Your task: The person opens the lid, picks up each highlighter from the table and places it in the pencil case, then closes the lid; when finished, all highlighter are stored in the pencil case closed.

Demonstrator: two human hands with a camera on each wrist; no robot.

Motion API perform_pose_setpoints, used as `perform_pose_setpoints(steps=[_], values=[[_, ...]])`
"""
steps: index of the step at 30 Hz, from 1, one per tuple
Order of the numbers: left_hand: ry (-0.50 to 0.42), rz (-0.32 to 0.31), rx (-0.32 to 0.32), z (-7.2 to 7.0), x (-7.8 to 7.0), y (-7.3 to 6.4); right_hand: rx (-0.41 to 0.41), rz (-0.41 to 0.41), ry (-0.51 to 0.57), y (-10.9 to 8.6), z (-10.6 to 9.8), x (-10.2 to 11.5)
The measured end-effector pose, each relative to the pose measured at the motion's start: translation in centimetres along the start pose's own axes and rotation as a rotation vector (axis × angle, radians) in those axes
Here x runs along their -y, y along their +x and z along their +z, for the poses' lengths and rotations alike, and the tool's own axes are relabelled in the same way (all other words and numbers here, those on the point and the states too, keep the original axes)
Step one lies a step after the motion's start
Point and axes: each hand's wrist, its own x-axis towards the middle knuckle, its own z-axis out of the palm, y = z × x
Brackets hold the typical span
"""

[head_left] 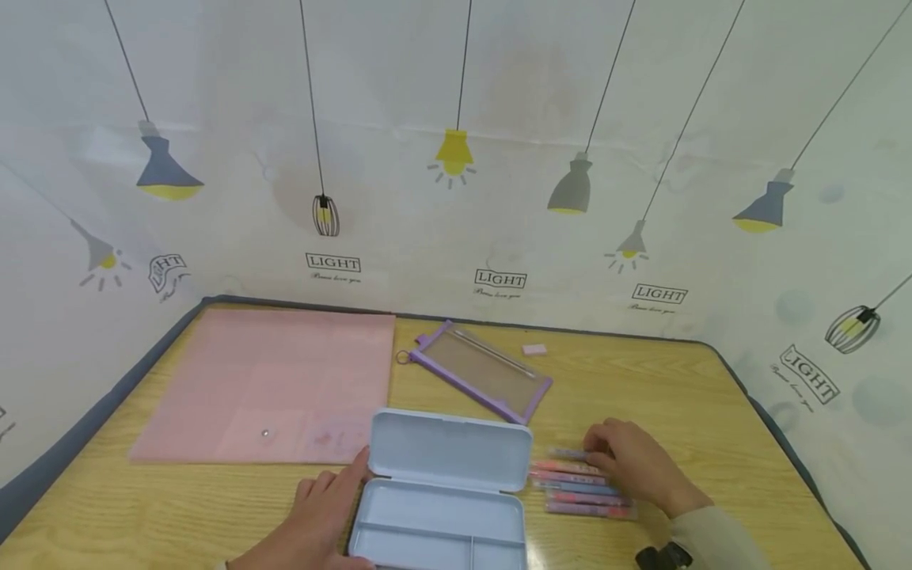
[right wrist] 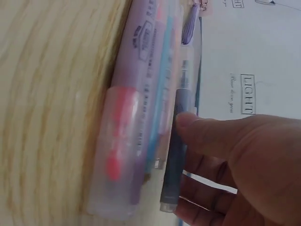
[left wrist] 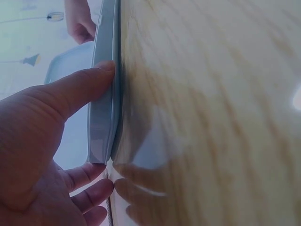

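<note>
A light-blue pencil case (head_left: 440, 518) lies with its lid (head_left: 450, 450) tipped back, showing a long compartment and smaller ones. My left hand (head_left: 317, 518) holds its left end; in the left wrist view the thumb (left wrist: 89, 84) presses along the case's side wall (left wrist: 101, 127) and several fingers bend round the corner. To the right of the case my right hand (head_left: 634, 459) pinches a slim grey-blue marker (right wrist: 175, 155) between thumb and fingers. That marker is at the far end of a row of pastel highlighters (head_left: 584, 499), whose nearest one (right wrist: 124, 127) is purple with a pink tip under a clear cap.
A pink folder (head_left: 285, 372) covers the table's left part. Behind the case lies a purple-edged mesh pouch (head_left: 477, 372) with a thin pen (head_left: 492, 353) on it. A small pink-white block (head_left: 533, 349) sits beyond the pouch. A lamp-printed wall covering (head_left: 399, 198) borders the wooden table (head_left: 655, 396).
</note>
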Motion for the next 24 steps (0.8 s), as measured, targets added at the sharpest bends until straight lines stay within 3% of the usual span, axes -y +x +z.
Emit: perform_pose_setpoints(steps=[4, 8, 14, 20, 24], values=[[-0.003, 0.008, -0.014, 0.0, 0.0, -0.1, -0.136, -0.051, -0.037, -1.3, -1.0, 1.9], [-0.030, 0.024, -0.026, -0.3, 0.0, -0.1, -0.251, -0.111, -0.037, -2.8, -2.5, 5.1], [-0.076, -0.005, 0.017, -0.7, -0.2, 0.1, -0.346, -0.320, -0.111, -3.3, -2.2, 10.4], [-0.067, -0.015, -0.009, -0.5, -0.4, 0.0, -0.176, -0.515, -0.098, -1.8, 0.8, 13.8], [-0.069, 0.000, -0.019, -0.3, -0.3, -0.1, -0.108, -0.562, -0.165, -1.0, 2.4, 14.8]])
